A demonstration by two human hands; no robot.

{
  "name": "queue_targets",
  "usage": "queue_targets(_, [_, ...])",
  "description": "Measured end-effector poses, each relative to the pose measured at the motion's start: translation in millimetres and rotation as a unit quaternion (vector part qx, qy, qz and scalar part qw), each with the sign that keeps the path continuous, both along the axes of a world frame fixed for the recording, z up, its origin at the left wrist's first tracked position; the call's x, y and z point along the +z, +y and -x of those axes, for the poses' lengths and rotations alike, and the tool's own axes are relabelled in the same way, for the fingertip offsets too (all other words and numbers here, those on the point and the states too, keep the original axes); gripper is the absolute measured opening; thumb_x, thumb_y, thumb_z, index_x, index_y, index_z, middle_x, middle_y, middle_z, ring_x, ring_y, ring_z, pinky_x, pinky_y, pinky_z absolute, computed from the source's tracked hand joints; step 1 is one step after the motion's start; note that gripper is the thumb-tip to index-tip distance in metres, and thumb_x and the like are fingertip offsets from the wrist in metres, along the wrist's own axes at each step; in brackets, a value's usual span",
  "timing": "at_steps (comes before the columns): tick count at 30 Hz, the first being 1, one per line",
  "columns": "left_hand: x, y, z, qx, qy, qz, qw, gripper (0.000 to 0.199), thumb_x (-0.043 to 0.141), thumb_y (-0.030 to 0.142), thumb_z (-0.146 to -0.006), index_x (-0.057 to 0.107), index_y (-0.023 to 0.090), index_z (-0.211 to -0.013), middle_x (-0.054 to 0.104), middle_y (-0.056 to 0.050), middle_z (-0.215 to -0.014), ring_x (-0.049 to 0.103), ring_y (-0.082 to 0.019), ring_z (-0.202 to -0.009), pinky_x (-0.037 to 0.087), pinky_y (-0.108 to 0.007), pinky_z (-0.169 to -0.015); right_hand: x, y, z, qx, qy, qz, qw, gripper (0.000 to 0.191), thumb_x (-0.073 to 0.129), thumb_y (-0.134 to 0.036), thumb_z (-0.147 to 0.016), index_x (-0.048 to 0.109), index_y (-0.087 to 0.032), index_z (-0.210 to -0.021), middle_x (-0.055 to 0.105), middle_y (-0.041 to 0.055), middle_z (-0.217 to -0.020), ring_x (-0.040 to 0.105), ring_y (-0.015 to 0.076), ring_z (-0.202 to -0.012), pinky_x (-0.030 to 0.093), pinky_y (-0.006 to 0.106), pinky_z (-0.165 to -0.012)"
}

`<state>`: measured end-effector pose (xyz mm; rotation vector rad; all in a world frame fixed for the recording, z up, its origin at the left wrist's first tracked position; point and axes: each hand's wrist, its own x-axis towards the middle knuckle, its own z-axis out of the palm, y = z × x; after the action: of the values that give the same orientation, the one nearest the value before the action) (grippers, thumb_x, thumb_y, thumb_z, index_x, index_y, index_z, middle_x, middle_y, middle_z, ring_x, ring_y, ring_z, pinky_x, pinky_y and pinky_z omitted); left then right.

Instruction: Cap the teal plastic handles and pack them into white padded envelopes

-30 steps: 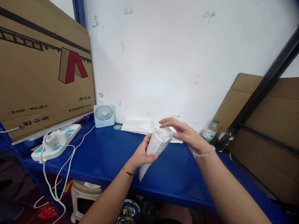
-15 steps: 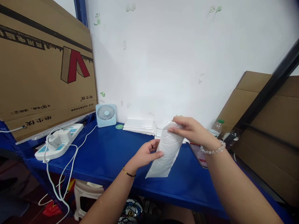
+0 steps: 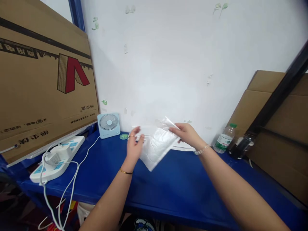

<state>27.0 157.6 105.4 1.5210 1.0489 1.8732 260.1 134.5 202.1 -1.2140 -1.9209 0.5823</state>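
My right hand (image 3: 184, 132) pinches the upper right edge of a white flat packet (image 3: 157, 144) with a creased, glossy surface. The packet hangs tilted above the blue table, one corner pointing down. My left hand (image 3: 135, 144) is at the packet's left side, thumb and fingers apart with nothing seen between them; whether it touches the packet I cannot tell. Behind the left hand and the packet lies a stack of white flat pieces (image 3: 147, 130), partly hidden. More white sheets (image 3: 184, 146) lie below my right hand.
On the blue table (image 3: 173, 183) stand a light-blue fan (image 3: 109, 125), a green-capped bottle (image 3: 225, 139) and a dark bottle (image 3: 242, 146). A power strip (image 3: 57, 160) with trailing white cables is at left. Cardboard boxes (image 3: 43, 73) flank both sides; a white wall is behind.
The packet has swung from near upright to a slant, its lower end rising. My left hand has moved left, off the packet's face. My right hand still grips it. The view has shifted slightly.
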Motion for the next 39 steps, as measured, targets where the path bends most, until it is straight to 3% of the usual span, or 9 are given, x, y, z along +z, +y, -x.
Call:
queue_targets(2, [-7.1,20.1,15.7,0.133,-0.071,-0.01,0.989,0.032,0.053,0.03,-0.084,0.051,0.024,-0.115,0.054,-0.007,-0.12,0.05,-0.018,-0.113,0.038,-0.034,-0.098,-13.2,36.6,9.4,-0.018,0.143,0.016,0.989,0.037,0.052,-0.052,-0.083,0.056,-0.016,-0.076,0.052,-0.0009,-0.057,0.049,0.0095,-0.042,0.038,0.021,-0.038])
queue_targets(4, [-19.3,35.6,24.9,0.18,-0.105,0.017,0.978,0.029,0.049,0.03,-0.085,0.05,0.022,-0.113,0.054,-0.007,-0.116,0.052,-0.017,-0.109,0.038,-0.033,-0.097,-28.7,74.1,22.0,-0.068,0.215,0.023,0.974,0.035,0.049,-0.048,-0.086,0.055,-0.015,-0.083,0.058,0.0024,-0.064,0.05,0.0094,-0.044,0.041,0.021,-0.039])
queue_targets(7, [-39.6,48.4,24.1,0.129,-0.078,0.126,0.981,0.034,0.053,0.029,-0.081,0.049,0.02,-0.114,0.054,-0.008,-0.115,0.054,-0.017,-0.103,0.041,-0.033,-0.092,-54.0,119.1,36.5,-0.159,0.07,0.045,0.984,0.035,0.033,-0.038,-0.094,0.054,-0.011,-0.096,0.064,0.0088,-0.074,0.059,0.0127,-0.055,0.051,0.026,-0.053])
queue_targets(11, [-54.9,52.2,10.3,-0.024,-0.042,0.279,0.959,0.051,0.059,0.032,-0.077,0.044,0.021,-0.124,0.048,-0.012,-0.128,0.057,-0.019,-0.101,0.045,-0.032,-0.084,-84.3,138.3,20.7,-0.196,-0.057,0.05,0.978,0.033,0.044,-0.035,-0.088,0.059,-0.008,-0.101,0.065,0.0161,-0.094,0.062,0.0227,-0.088,0.05,0.035,-0.078])
queue_targets(16, [-57.8,51.0,-1.8,-0.122,-0.038,0.327,0.936,0.061,0.061,0.036,-0.075,0.038,0.022,-0.13,0.042,-0.014,-0.137,0.057,-0.021,-0.105,0.045,-0.031,-0.082,-111.4,111.5,-41.7,-0.203,-0.267,0.052,0.941,0.051,0.063,-0.018,-0.068,0.056,-0.013,-0.118,0.05,0.0163,-0.131,0.04,0.0309,-0.125,0.03,0.043,-0.102])
queue_targets(27, [-56.8,31.3,-10.7,-0.23,0.049,0.325,0.916,0.061,0.068,0.042,-0.072,0.047,0.017,-0.123,0.054,-0.016,-0.123,0.06,-0.023,-0.099,0.044,-0.036,-0.087,-119.6,39.9,-86.2,-0.271,-0.451,-0.004,0.85,0.036,0.035,-0.021,-0.091,0.054,-0.018,-0.121,0.067,0.0159,-0.106,0.064,0.0284,-0.091,0.044,0.037,-0.074])
queue_targets(32, [-45.6,4.4,-60.6,-0.3,-0.117,0.325,0.889,0.094,0.074,0.042,-0.068,0.018,0.025,-0.141,0.032,-0.015,-0.144,0.04,-0.024,-0.128,0.039,-0.035,-0.099,-129.8,-9.4,-56.1,-0.252,-0.366,-0.139,0.885,0.037,0.038,-0.024,-0.09,0.054,-0.021,-0.124,0.069,0.0111,-0.106,0.067,0.0231,-0.086,0.048,0.03,-0.07])
queue_targets(35, [-44.8,-8.6,-92.6,-0.262,-0.218,0.241,0.909,0.104,0.075,0.034,-0.069,0.002,0.032,-0.143,0.039,-0.009,-0.142,0.043,-0.018,-0.127,0.036,-0.031,-0.103,-137.2,-31.5,-27.7,-0.132,-0.344,-0.155,0.917,0.038,0.038,-0.023,-0.089,0.054,-0.021,-0.125,0.069,0.0103,-0.108,0.066,0.0224,-0.089,0.049,0.031,-0.075])
queue_targets(39, [-43.5,-14.0,-101.4,-0.154,-0.259,0.201,0.932,0.083,0.062,0.041,-0.079,0.01,0.03,-0.142,0.052,-0.007,-0.129,0.052,-0.017,-0.117,0.041,-0.03,-0.099,-144.1,-39.9,-18.7,-0.003,-0.286,-0.12,0.951,0.053,0.048,-0.026,-0.084,0.041,-0.024,-0.137,0.055,0.0079,-0.131,0.055,0.0239,-0.114,0.046,0.036,-0.091])
